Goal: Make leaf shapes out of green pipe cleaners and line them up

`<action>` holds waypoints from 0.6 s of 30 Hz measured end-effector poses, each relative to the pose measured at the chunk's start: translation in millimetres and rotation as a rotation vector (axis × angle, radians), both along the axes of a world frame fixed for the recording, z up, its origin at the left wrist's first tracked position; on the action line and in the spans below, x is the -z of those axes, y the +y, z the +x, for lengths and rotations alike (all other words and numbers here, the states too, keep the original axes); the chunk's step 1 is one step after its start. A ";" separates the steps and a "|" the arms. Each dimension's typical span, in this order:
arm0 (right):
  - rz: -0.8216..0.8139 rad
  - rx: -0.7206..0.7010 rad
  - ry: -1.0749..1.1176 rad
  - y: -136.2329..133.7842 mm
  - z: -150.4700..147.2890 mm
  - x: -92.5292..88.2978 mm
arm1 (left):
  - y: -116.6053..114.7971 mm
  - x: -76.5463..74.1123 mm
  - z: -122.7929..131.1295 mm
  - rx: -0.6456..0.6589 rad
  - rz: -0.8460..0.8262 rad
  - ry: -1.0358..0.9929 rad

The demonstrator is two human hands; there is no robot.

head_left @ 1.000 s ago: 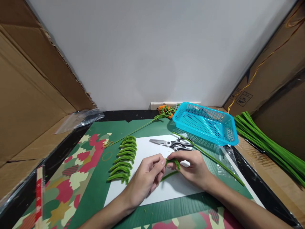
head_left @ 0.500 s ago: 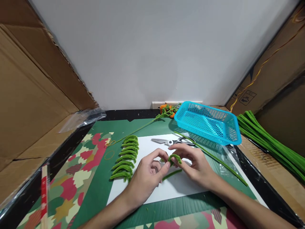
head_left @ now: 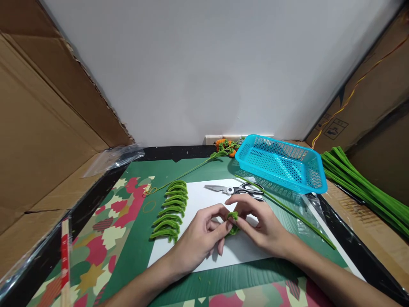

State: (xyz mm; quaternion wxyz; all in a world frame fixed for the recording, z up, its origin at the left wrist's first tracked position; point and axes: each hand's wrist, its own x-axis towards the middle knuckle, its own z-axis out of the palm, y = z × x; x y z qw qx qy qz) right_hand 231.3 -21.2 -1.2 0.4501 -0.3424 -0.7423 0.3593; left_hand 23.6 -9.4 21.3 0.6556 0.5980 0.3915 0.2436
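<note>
Toward the front edge of the table (head_left: 191, 151), the left hand (head_left: 203, 230) and right hand (head_left: 263, 219) have fingers clamped on a curled green fuzzy piece (head_left: 233, 215).

The left forearm (head_left: 150, 279) enters from seven o'clock and runs toward two, its hand (head_left: 201, 232) palm inward, the index finger (head_left: 211, 209) arched and the thumb (head_left: 220, 230) reaching toward three in a pinch. From four o'clock the right forearm (head_left: 322, 266) slants toward ten, and the right hand (head_left: 265, 224) pinches too, index finger (head_left: 241, 198) raised in a curve above its thumb (head_left: 247, 229), the thumb tips close together.
</note>
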 end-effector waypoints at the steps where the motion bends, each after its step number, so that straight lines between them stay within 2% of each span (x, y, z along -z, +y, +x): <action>1: 0.008 0.006 0.003 0.0 -0.3 0.0 | -0.2 -0.1 -0.1 -0.001 0.010 0.007; 11: 0.163 0.007 -0.093 4.9 -0.8 -0.9 | -1.8 2.7 0.6 -0.053 0.082 0.003; 18: 0.283 0.036 -0.056 4.5 -0.2 -2.2 | -1.7 8.1 1.9 -0.042 -0.016 0.008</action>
